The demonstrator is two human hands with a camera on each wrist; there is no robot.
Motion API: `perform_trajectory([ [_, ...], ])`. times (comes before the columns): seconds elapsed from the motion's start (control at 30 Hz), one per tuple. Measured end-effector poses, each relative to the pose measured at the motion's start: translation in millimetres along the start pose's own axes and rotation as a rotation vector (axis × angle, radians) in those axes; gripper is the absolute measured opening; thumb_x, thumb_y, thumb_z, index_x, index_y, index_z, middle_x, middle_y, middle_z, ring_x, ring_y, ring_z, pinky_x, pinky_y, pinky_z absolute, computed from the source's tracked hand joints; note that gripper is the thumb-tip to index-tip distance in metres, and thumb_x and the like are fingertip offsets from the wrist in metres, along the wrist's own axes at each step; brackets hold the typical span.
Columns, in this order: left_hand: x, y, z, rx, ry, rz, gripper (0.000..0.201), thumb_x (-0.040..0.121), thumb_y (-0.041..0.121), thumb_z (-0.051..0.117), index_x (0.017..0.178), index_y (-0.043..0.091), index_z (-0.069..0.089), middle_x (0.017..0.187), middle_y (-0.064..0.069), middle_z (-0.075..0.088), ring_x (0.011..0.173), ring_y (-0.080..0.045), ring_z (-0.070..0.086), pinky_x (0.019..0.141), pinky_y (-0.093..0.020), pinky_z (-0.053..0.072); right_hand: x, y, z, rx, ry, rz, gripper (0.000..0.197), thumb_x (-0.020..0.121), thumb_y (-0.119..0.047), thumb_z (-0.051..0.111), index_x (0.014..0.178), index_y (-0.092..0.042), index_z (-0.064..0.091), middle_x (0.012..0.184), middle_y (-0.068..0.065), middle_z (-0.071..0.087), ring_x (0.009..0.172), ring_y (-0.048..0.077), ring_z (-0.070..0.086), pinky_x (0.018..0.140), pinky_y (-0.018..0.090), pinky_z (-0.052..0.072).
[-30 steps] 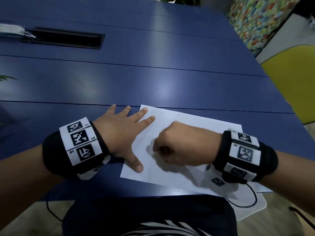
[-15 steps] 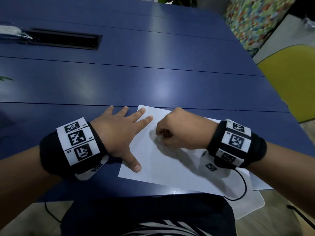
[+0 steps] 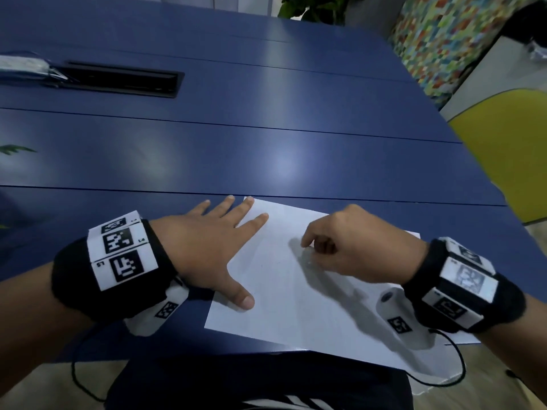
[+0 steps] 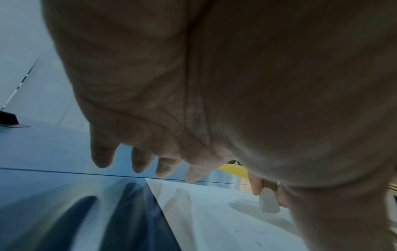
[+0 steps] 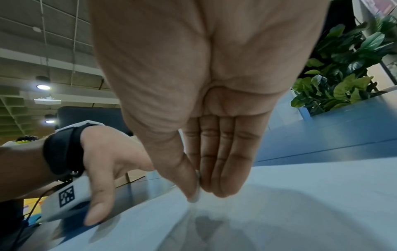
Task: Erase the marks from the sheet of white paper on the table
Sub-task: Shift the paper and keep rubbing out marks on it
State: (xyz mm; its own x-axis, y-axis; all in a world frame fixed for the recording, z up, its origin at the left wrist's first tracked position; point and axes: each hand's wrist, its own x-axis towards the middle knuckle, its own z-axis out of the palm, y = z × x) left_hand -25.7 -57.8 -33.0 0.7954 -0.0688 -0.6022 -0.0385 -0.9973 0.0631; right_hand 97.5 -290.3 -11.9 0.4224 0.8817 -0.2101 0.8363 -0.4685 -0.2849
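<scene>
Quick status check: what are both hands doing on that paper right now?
Left hand flat, fingers spread, pinning the white paper. Right hand pinching a small whitish eraser against the sheet. Nothing in the way.

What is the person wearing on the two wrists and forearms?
Both forearms are bare, without sleeves. Each wrist carries a wide black band, left and right, with white squares printed with black code markers. Under each hangs a white camera housing with its own marker and a thin black cable.
</scene>
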Motion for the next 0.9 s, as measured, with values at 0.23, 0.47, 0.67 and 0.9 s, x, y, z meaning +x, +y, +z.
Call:
perform_trajectory([
  [0.23,17,6,-12,-0.043,0.172,0.029,0.127,0.078,0.081,0.066,0.167,0.023,-0.003,0.175,-0.005,-0.009,0.161,-0.024,0.000,0.130,-0.043,0.014,22,-14,1,0.003,0.025,-0.074,0.020,0.090,-0.027,0.065,0.107,-0.030,0.074,0.078,-0.015,0.070,0.065,0.004,0.054,0.071,0.027,0.054],
  [0.47,18,9,-9,-0.023,0.198,-0.024,0.122,0.071,0.083,0.070,0.165,0.028,0.013,0.175,0.005,-0.003,0.158,-0.022,0.022,0.121,-0.041,0.034,36,-15,5,-0.004,0.029,-0.070,0.016,0.089,-0.022,0.063,0.100,-0.024,0.074,0.080,-0.010,0.071,0.070,0.012,0.057,0.071,0.036,0.055],
  [0.67,19,3,-2,0.008,0.216,-0.024,0.128,0.072,0.089,0.063,0.167,0.028,0.001,0.175,0.005,-0.007,0.161,-0.019,0.004,0.129,-0.045,0.014,41,-13,1,-0.015,0.037,-0.059,0.019,0.087,-0.019,0.062,0.100,-0.021,0.076,0.082,-0.008,0.072,0.074,0.014,0.062,0.072,0.036,0.056],
  [0.9,18,4,-3,0.040,0.197,-0.092,0.129,0.068,0.095,0.057,0.165,0.037,-0.005,0.175,0.004,-0.010,0.161,-0.028,0.002,0.128,-0.054,0.010,38,-21,2,0.053,-0.045,-0.105,0.017,0.086,-0.025,0.065,0.098,-0.024,0.076,0.081,-0.012,0.074,0.070,0.006,0.063,0.070,0.030,0.056],
])
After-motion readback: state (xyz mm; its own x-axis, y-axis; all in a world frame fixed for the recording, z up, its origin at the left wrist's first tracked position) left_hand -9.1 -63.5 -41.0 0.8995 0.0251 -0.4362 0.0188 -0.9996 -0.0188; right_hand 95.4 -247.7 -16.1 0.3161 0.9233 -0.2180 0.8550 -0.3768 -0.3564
